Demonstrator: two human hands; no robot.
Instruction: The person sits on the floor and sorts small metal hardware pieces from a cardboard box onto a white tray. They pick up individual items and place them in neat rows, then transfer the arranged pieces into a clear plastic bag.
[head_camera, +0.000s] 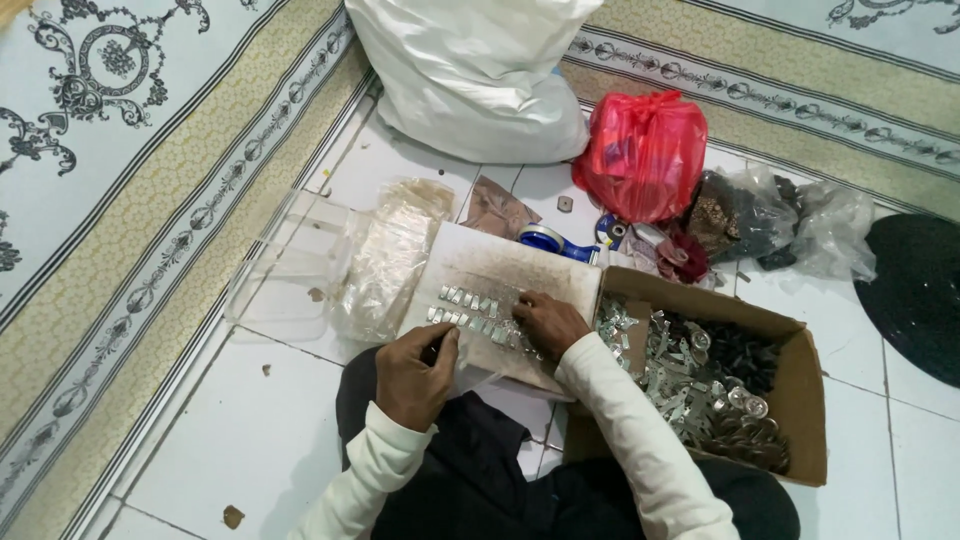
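while the person sits on the white tiled floor (250, 420), the left hand (415, 375) is curled almost closed at the near edge of a flat white board (500, 265), and it seems to pinch something small and dark, but i cannot tell what it is. the right hand (548, 322) lies on the board with the fingers bent, half open, and the fingertips touch the end of two short rows of small silver metal pieces (470, 310) that lie side by side on the board. just beside the right forearm stands an open cardboard box (800, 400), with loose shiny metal parts and some dark ones inside. to the left of the board lie clear plastic bags (385, 260), touching its edge. behind the board there is a roll of tape (542, 238), a red plastic bag (645, 150) and a big white sack (470, 80). a patterned carpet (120, 150) borders the tiles on the left side, and bare tiles are open near the left knee.
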